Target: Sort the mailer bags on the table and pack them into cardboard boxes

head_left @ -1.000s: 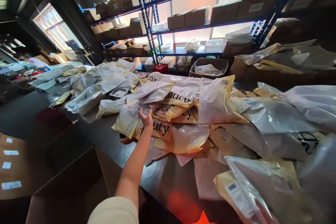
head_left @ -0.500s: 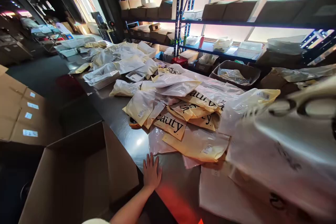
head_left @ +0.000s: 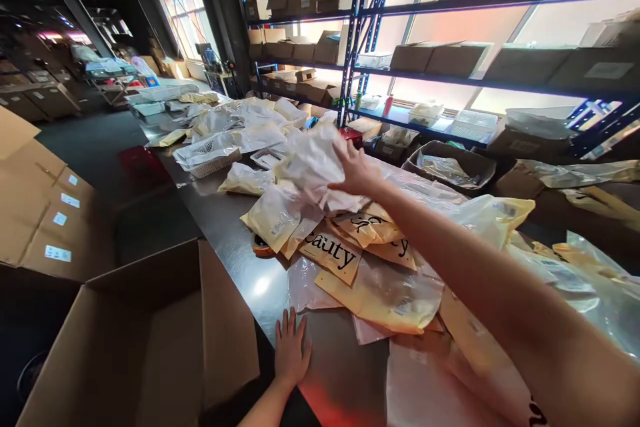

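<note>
**Right hand on a white bag above the pile, left hand flat at the table edge**

Leftmost, stacked cartons (head_left: 45,213) bearing small white labels, too small to be read, are seen beside a dark strip of bare floor. Next to them an open box (head_left: 145,340) stands against the near edge of the steel table (head_left: 235,240), its flaps raised. A bare band of table top is left along that edge, between the box and the pile of bags.

The left hand (head_left: 291,351) is laid flat on that bare band, fingers spread, palm down; nothing is held by it. Just beyond its fingertips a clear bag (head_left: 305,280) lies at the rim of the pile.

Further right, a tan bag (head_left: 331,252) is printed with black letters, of which "auty" can be read; a barcode sticker is seen on a yellow bag (head_left: 273,213) to its left, the digits not legible.

Above the pile, the right hand (head_left: 357,173) is stretched out from the right, its fingers closed over the right end of a crumpled white bag (head_left: 313,167). The bag hangs to the left of the hand, raised off the bags below. Whether the thumb is under it cannot be told.

At the far right, more bags are heaped past the forearm, and shelves (head_left: 450,73) of cartons stand behind the table.
</note>
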